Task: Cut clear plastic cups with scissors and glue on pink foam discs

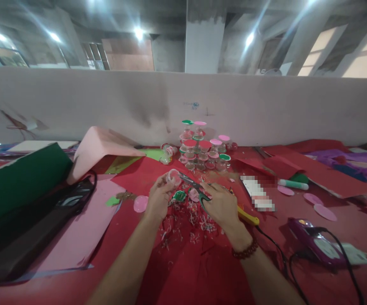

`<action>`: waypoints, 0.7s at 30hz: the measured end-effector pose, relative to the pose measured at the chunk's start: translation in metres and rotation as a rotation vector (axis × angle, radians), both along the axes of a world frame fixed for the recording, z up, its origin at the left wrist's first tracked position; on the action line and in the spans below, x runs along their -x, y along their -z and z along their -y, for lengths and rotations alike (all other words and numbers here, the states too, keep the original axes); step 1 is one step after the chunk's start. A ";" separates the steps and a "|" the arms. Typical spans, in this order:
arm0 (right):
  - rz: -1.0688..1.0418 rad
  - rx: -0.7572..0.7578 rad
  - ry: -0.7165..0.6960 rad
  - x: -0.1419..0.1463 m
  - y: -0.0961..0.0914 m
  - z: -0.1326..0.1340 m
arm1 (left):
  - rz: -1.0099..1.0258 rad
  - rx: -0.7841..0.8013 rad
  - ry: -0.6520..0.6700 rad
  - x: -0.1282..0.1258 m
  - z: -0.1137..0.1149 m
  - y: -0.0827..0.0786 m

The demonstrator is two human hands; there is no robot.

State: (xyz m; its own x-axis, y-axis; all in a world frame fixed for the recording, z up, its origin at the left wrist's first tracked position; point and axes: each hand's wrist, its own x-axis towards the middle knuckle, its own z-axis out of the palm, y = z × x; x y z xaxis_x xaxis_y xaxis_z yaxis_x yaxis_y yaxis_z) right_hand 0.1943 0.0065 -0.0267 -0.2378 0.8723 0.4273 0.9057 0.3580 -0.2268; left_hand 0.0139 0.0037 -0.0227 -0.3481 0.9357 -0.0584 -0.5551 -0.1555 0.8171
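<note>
Scissors (193, 186) with green handles lie in the grasp of the right hand (221, 205), just in front of the stack of little jars (202, 146). Their long axis runs from lower right to upper left, and the blade tips point at a small clear cup (173, 176). The left hand (158, 199) pinches that cup between its fingertips, touching or nearly touching the blades. A beaded bracelet (244, 253) circles the right wrist.

By count there is one pair of scissors and one cup in hand. Four loose pink discs are visible: one (140, 203) in front and to the left of the stack, and three (312, 198) in front and to the right of it. One green disc (179, 195) sits between the hands. One glue stick (293, 184) lies to the right of the stack. The jars themselves, capped in pink, red and green, crowd too closely for an exact tally.

Paper shreds (183, 224) litter the red table cover (177, 271) in front of the stack. To its left are a curled pink sheet (101, 146), a dark green roll (18, 178) and a black bag (43, 216). A purple corded device (313, 241) rests in front and to the right. Behind the stack runs a stained pale wall (107, 101), with concrete beams and ceiling lights above.
</note>
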 end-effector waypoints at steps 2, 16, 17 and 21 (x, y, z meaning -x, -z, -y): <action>0.005 -0.008 -0.009 -0.001 0.001 0.000 | -0.011 0.001 -0.003 0.001 0.000 0.000; -0.009 0.014 -0.073 -0.005 0.005 -0.001 | -0.038 -0.027 -0.011 0.003 0.001 0.002; -0.007 0.016 -0.072 -0.005 0.005 -0.001 | -0.046 -0.027 -0.012 0.003 0.001 0.002; -0.040 0.044 -0.081 -0.005 0.007 -0.002 | -0.040 -0.016 0.000 0.002 0.002 0.000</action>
State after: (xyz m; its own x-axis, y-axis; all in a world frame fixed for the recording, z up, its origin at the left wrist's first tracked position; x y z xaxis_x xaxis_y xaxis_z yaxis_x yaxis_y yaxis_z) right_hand 0.1992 0.0088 -0.0336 -0.2913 0.8690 0.4000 0.8642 0.4183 -0.2795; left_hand 0.0118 0.0016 -0.0229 -0.3494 0.9365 -0.0294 -0.5218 -0.1684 0.8363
